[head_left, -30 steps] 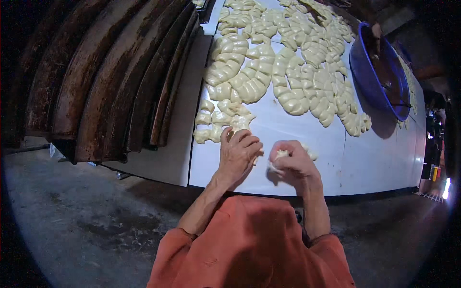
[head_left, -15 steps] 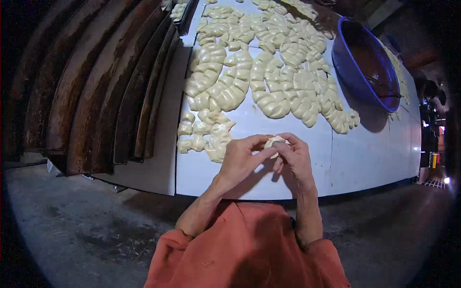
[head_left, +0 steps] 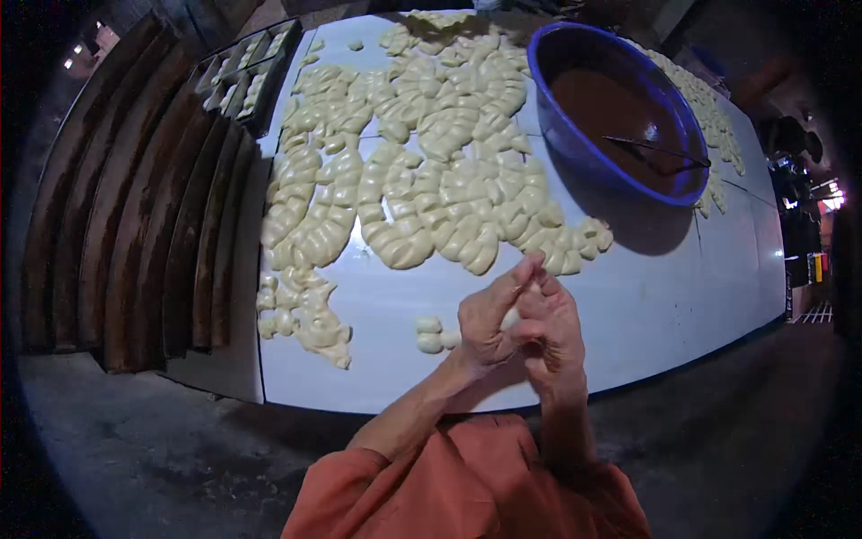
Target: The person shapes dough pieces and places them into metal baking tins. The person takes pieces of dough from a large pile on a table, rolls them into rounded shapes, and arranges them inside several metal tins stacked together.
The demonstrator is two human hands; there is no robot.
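My left hand [head_left: 489, 323] and my right hand [head_left: 550, 331] meet above the near part of the white table. Their fingers are closed together, fingertips pressed at the top. Between the palms a bit of a pale dough piece [head_left: 511, 318] shows; the rest is covered by the fingers. Just left of my left wrist lies a small cluster of dough lumps [head_left: 431, 334]. Beyond my hands spreads a wide layer of glossy, pale yellow dough pieces [head_left: 449, 198], pressed against each other in curved rows. A ragged dough patch [head_left: 310, 314] lies nearer the table's left edge.
A blue basin [head_left: 557, 126] holding brown liquid and a dark stick [head_left: 660, 151] stands at the far right. Dark, rusty curved metal trays [head_left: 135, 207] are stacked along the left. Dough fills a sectioned tray [head_left: 289, 63] behind them. More dough [head_left: 718, 135] lies past the basin.
The view has turned, so table and basin appear shifted left and lower. My hands have closed more tightly around the dough piece. The small cluster of lumps now shows beside my left wrist.
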